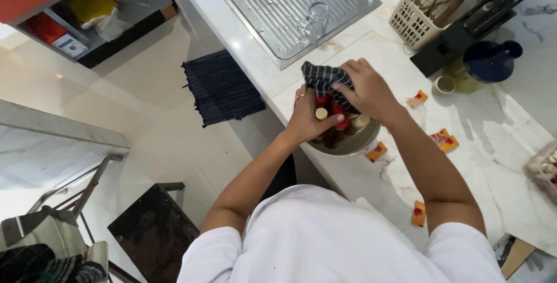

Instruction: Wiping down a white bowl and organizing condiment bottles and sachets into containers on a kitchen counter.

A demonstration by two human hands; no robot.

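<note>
A person in a white top leans over a white marble surface (493,161). Nearest lies an orange packet (418,213), flat and alone by the right elbow. Farther in, a round metal bowl (355,142) holds several small bottles with red and cream caps, standing close together. The left hand (306,118) is clenched round one cream-capped bottle (321,113) in the bowl, while the right hand (366,90) presses a dark checked cloth (322,78) down on the bottle tops, fingers closed on the fabric. More small orange packets dot the surface — one (376,152) just beside the bowl, a pair (444,140) to its right, another (417,98) past the right wrist. Beyond sit a small cream cup (445,84) and a dark blue jug (488,61) — then a cream slotted basket (411,23) holding wooden utensils. A ribbed steel draining board (290,4) carries an upturned clear glass (314,19). On the floor below, a dark mat (222,87).
</note>
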